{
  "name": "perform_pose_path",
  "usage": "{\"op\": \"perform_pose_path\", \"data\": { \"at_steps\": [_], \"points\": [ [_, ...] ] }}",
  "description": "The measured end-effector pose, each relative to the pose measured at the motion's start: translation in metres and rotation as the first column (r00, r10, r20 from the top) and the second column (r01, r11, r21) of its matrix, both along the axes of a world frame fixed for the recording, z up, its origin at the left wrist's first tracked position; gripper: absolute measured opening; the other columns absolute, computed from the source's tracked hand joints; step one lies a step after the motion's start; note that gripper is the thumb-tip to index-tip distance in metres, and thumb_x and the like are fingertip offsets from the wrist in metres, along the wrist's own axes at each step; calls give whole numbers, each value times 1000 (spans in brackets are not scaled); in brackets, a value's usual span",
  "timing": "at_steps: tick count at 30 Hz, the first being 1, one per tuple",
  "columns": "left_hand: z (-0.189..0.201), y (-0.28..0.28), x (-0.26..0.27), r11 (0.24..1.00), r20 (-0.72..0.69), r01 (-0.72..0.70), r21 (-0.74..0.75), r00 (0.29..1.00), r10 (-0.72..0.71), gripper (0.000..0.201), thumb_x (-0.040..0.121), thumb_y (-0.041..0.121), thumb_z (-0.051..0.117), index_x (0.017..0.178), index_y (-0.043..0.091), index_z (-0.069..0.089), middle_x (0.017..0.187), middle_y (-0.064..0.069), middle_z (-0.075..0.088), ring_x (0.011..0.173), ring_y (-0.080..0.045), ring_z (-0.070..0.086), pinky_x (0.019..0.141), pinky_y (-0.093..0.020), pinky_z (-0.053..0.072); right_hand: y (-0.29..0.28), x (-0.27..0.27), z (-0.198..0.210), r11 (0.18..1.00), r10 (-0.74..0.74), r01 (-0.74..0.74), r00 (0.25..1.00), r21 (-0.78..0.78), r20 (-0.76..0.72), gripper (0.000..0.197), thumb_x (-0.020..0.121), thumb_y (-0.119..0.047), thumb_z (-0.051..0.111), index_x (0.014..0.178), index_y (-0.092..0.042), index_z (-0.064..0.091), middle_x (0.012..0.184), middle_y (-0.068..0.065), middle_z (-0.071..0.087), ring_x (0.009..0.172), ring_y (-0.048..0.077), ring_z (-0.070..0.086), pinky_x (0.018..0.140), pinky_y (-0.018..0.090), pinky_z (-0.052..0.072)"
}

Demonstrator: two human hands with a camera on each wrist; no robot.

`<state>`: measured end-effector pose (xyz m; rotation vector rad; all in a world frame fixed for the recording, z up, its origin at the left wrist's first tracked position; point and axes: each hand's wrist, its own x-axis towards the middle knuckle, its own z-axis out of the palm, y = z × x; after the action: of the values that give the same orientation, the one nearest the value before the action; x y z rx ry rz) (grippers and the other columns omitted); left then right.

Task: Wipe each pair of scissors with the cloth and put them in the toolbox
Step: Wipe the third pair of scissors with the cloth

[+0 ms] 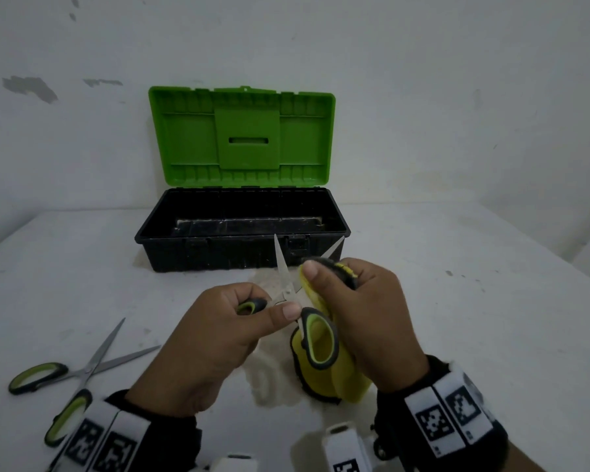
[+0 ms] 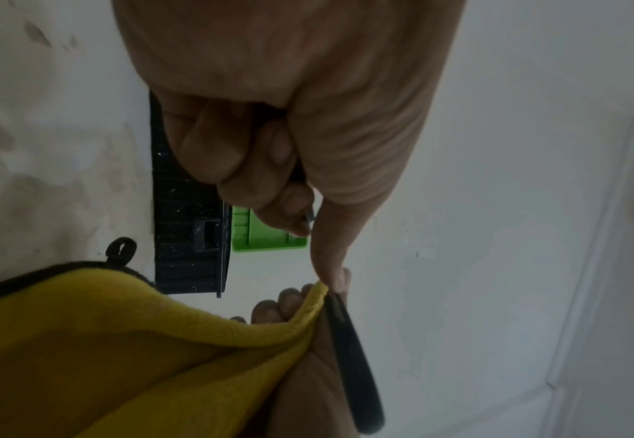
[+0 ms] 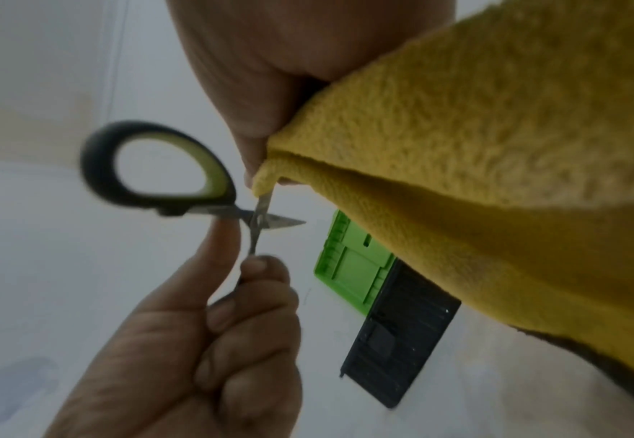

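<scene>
Yellow cloth point(image 1: 324, 366), pinched by right hand point(image 1: 365, 321), hides one blade (tip shows); left hand point(image 1: 205, 342) grips open scissors point(image 1: 288, 294) mid-frame.

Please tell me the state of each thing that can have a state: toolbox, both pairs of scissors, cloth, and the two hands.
toolbox: lid open, nothing visible inside.
held scissors: blades open, one being wiped.
second scissors: open, lying on the table.
cloth: folded around one blade.
left hand: grips a scissor handle.
right hand: pinches the cloth.

Left hand point(image 1: 215, 338) fingers curled, gripping; right hand point(image 1: 365, 321) fingers pinching.
</scene>
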<state>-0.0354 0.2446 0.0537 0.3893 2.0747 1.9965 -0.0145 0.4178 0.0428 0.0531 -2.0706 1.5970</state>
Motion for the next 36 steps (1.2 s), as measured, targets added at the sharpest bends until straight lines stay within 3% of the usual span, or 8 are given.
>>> {"op": "perform_pose_path", "data": {
  "at_steps": [3, 9, 12, 15, 19, 23, 28, 36],
  "points": [
    [1, -2, -1, 1000, -50, -7, -26, 999, 5, 37, 58, 41, 80, 54, 19, 51, 48, 2, 33, 41, -9, 26, 38, -17, 25, -3, 2, 0, 997, 70, -71, 997, 31, 28, 44, 83, -39, 76, 66, 0, 64, 53, 3, 53, 49, 12, 47, 48, 23, 43],
    [-3, -3, -2, 985, -200, -105, -134, 977, 77, 43, 58, 45, 81, 58, 13, 52, 47, 8, 34, 42, -6, 29, 41, -16, 28, 22, -17, 10, 994, -105, 105, 994, 21, 28, 54, 83, -45, 76, 54, -8, 49, 50, 0, 39, 48, 12, 35, 47, 23, 32],
    [-3, -7, -3, 971, -239, -110, -212, 969, 58, 41, 57, 48, 81, 58, 15, 56, 48, 8, 39, 45, -6, 32, 44, -15, 30, 45, -29, 11, 982, -188, 187, 981, 13, 39, 69, 77, -63, 74, 74, 6, 64, 65, 28, 57, 59, 17, 50, 57, 46, 49],
    [0, -12, -5, 946, -306, -137, -293, 951, 43, 45, 56, 53, 80, 63, 13, 59, 49, 6, 41, 46, -4, 34, 43, -13, 31, 67, -32, 15, 979, -202, 204, 976, -20, 87, 62, 79, -62, 71, 86, 0, 71, 77, 26, 67, 68, 19, 58, 71, 56, 55],
    [10, -19, -10, 886, -400, -182, -426, 916, -5, 32, 69, 49, 79, 73, 25, 59, 56, 14, 53, 49, -1, 47, 48, -11, 39, 85, -28, 19, 991, -133, 132, 972, 19, 193, 37, 95, -42, 63, 93, -6, 71, 72, -4, 63, 68, 12, 57, 66, 38, 51],
    [23, -25, -13, 877, -379, -59, -476, 914, -145, 18, 80, 39, 72, 76, 25, 61, 54, 12, 52, 48, -1, 44, 49, -14, 38, 95, -28, 23, 992, -102, 78, 956, 97, 276, 16, 96, -26, 61, 102, -12, 67, 93, 5, 67, 87, 20, 61, 75, 31, 49],
    [25, -24, -21, 938, -229, 58, -341, 963, -143, 19, 74, 35, 78, 77, 17, 71, 51, 9, 49, 49, -3, 43, 50, -19, 40, 87, -24, 36, 932, -28, -4, 996, 364, 82, 7, 89, -21, 73, 86, -22, 67, 78, 6, 67, 68, 20, 56, 59, 17, 42],
    [8, -18, -31, 984, 158, 46, 171, 985, -74, 23, 79, 21, 69, 86, 0, 71, 67, -6, 53, 53, -9, 42, 46, -17, 38, 65, -18, 33, 907, 301, -297, 953, 297, 34, 9, 77, -15, 80, 84, -15, 76, 84, 1, 77, 80, 17, 72, 74, 26, 56]
  ]
}}
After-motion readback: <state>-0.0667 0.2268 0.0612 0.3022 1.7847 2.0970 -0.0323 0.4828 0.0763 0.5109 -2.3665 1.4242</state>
